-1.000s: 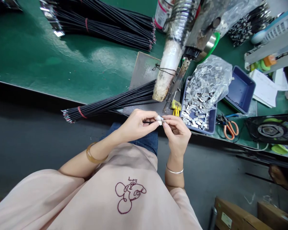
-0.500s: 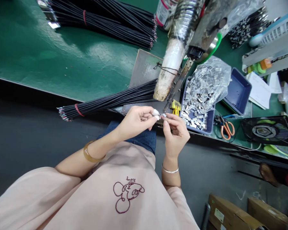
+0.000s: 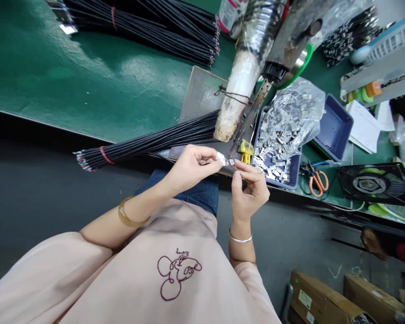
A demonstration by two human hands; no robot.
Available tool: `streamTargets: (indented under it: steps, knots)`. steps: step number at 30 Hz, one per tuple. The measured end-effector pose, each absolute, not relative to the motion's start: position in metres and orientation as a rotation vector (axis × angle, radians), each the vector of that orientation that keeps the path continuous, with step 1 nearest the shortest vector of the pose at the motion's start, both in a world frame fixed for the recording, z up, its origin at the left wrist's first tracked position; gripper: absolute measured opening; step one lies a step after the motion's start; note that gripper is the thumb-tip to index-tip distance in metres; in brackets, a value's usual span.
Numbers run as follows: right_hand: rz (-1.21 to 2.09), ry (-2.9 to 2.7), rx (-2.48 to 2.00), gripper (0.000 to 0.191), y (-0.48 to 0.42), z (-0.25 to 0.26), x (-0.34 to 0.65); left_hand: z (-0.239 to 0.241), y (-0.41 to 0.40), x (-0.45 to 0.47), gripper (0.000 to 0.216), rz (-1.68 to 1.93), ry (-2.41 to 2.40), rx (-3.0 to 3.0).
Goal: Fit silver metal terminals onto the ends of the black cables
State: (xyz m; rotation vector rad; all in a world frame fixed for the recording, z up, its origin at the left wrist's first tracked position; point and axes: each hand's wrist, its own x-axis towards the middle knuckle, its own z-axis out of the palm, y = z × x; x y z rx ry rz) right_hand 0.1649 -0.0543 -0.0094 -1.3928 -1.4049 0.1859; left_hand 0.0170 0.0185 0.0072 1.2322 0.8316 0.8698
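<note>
Both our hands meet at the bench edge: our left hand point(image 3: 192, 168) pinches a small metal clip point(image 3: 231, 162) between taped fingertips. Our right hand point(image 3: 251, 191) touches it, fingers loosely curled, just beside the blue tray point(image 3: 295, 171) of clips.

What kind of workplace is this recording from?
Most likely a cable-assembly workbench in a small factory. Banded bundles of black cables lie on the green bench mat, a blue tray holds small metal terminals, and the left hand and right hand pinch one tiny part.
</note>
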Motion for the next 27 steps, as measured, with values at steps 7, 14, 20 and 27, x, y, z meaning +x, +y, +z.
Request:
streamTargets:
  steps: [7, 14, 20, 27]
  knots:
    - [-0.054, -1.628, -1.333, 0.019, -0.0526, -0.0137, 0.1635, 0.0061, 0.0191, 0.0201, 0.017, 0.872, 0.875, 1.220]
    - [-0.122, -1.639, -1.318, 0.021, -0.0505, -0.0129, 0.1633, 0.0059, 0.0194, 0.0237, 0.014, 0.927, 0.883, 1.219]
    - [-0.145, -1.690, -1.304, 0.020, -0.0511, -0.0157, 0.1657, 0.0046, 0.0187, 0.0227, 0.017, 0.913, 0.885, 1.246]
    - [-0.044, -1.616, -1.390, 0.015, -0.0477, -0.0126, 0.1647, 0.0057, 0.0158, 0.0272, 0.013, 0.980, 0.958, 1.310]
